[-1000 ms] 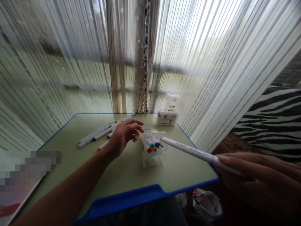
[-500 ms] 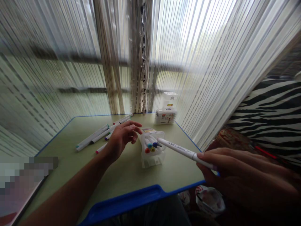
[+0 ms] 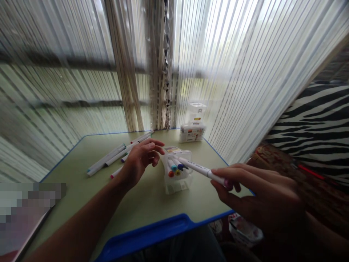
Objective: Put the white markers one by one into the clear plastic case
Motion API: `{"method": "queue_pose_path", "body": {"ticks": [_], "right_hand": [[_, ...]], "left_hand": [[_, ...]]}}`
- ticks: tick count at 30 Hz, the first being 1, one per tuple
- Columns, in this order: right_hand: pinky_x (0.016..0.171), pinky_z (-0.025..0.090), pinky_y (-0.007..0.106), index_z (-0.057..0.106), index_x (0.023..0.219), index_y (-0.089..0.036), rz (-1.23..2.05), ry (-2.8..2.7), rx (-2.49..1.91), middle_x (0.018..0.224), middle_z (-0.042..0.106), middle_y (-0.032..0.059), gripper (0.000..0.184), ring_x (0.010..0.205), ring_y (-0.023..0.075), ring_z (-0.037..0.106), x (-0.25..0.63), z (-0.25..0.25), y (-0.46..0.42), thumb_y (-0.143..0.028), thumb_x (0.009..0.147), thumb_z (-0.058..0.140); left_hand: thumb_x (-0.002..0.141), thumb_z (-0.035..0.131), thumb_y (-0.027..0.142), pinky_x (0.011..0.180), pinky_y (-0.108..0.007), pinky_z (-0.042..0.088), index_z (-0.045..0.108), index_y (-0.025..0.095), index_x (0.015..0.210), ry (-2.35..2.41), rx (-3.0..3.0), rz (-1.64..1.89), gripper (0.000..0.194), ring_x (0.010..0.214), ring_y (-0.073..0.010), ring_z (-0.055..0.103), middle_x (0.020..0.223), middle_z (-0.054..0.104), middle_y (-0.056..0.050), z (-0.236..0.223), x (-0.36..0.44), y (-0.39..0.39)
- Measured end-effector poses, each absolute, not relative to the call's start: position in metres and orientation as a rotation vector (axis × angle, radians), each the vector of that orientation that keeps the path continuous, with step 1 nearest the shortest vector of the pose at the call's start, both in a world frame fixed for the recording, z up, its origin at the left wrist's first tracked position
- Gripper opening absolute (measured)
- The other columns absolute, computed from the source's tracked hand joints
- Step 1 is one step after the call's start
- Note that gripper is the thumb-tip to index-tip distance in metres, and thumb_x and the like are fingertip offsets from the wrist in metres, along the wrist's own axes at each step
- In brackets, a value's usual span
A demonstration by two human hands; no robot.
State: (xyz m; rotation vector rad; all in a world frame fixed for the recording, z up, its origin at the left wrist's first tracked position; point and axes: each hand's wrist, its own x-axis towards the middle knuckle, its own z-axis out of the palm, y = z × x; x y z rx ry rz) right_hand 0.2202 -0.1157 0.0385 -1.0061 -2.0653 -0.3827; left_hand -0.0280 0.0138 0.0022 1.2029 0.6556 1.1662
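Between the fingers and thumb of my right hand (image 3: 253, 189) is a white marker pen (image 3: 200, 170) with a pinkish-purple end. Its far tip reaches into the opening of a clear plastic marker case (image 3: 178, 185) lying on the table. Inside the case are several markers (image 3: 174, 168) with orange, yellow, teal and dark blue ends facing me. My left hand (image 3: 143, 156) is beside the case's left side, fingers loosely curved and apart, holding nothing; whether a fingertip touches the case I cannot tell. Several loose white markers (image 3: 114, 157) lie left of and behind that hand.
A second clear case (image 3: 192, 134) with its lid up stands at the table's back right. The table (image 3: 144, 214) has a blue raised edge (image 3: 147, 233). Striped string curtains (image 3: 231, 72) hang behind it. A bag (image 3: 245, 229) sits below, at right.
My right hand has moved left and forward, bringing the marker's tip from the case's edge into its opening. My left hand has stayed nearly still.
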Motion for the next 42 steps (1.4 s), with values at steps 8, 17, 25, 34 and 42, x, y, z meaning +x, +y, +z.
{"method": "queue_pose_path", "body": {"ticks": [8,17,25,34,42], "right_hand": [[0.053,0.052,0.017,0.07,0.096,-0.019,-0.316,-2.041,-0.976,0.068,0.07,-0.0026,0.015,0.053,0.0082,0.064,0.21,0.031,-0.108,-0.01,0.084,0.071],[0.054,0.051,0.016,0.071,0.093,-0.014,-0.255,-2.005,-0.957,0.068,0.07,-0.0021,0.013,0.052,0.0066,0.064,0.201,0.019,-0.095,-0.01,0.082,0.075],[0.053,0.052,0.019,0.071,0.098,-0.009,-0.191,-2.022,-0.94,0.068,0.07,0.0011,0.014,0.051,0.0084,0.061,0.194,0.015,-0.085,-0.01,0.084,0.071],[0.055,0.052,0.02,0.068,0.102,-0.012,-0.078,-2.072,-0.941,0.077,0.071,0.0013,0.016,0.053,0.0085,0.06,0.195,0.009,-0.071,-0.009,0.086,0.068],[0.055,0.048,0.02,0.068,0.094,-0.016,-0.054,-2.09,-0.96,0.072,0.067,-0.0011,0.011,0.053,0.0084,0.058,0.201,0.007,-0.063,-0.015,0.086,0.074]], "left_hand": [[0.076,0.065,0.035,0.05,-0.024,0.04,0.073,0.011,0.089,0.652,1.208,1.136,0.028,0.06,-0.0138,0.053,0.075,0.066,-0.007,-0.002,-0.029,0.018],[0.076,0.065,0.036,0.05,-0.024,0.04,0.073,0.012,0.09,0.664,1.207,1.114,0.029,0.059,-0.013,0.053,0.072,0.065,-0.005,-0.002,-0.029,0.018],[0.076,0.065,0.036,0.051,-0.025,0.04,0.073,0.011,0.09,0.673,1.195,1.13,0.029,0.059,-0.0135,0.054,0.073,0.067,-0.007,-0.004,-0.03,0.019],[0.077,0.065,0.036,0.053,-0.026,0.04,0.074,0.012,0.091,0.704,1.175,1.111,0.029,0.06,-0.0141,0.054,0.074,0.068,-0.007,-0.005,-0.031,0.018],[0.077,0.066,0.036,0.052,-0.026,0.04,0.076,0.013,0.09,0.704,1.147,1.109,0.028,0.061,-0.015,0.054,0.074,0.069,-0.008,-0.002,-0.031,0.017]]}}
